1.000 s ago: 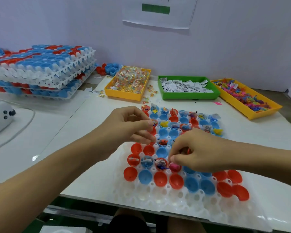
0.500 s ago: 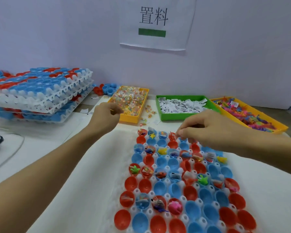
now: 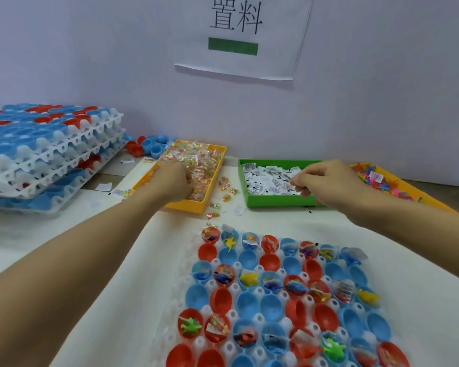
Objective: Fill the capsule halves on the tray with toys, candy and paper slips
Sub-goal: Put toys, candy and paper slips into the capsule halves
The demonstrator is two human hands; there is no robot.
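Fingers [image 3: 297, 181] of the right hand [image 3: 329, 185] pinch among paper slips [image 3: 265, 178] in the green bin [image 3: 276, 201] while the left hand [image 3: 174, 181] digs, grip hidden, into wrapped candy [image 3: 196, 157] (restocking step, I judge); next, carry both near to the unfilled capsule halves [image 3: 270, 304] on the white tray [image 3: 186, 263].

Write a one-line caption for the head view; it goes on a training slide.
Left hand digs into the candy bin while right hand picks paper slips.
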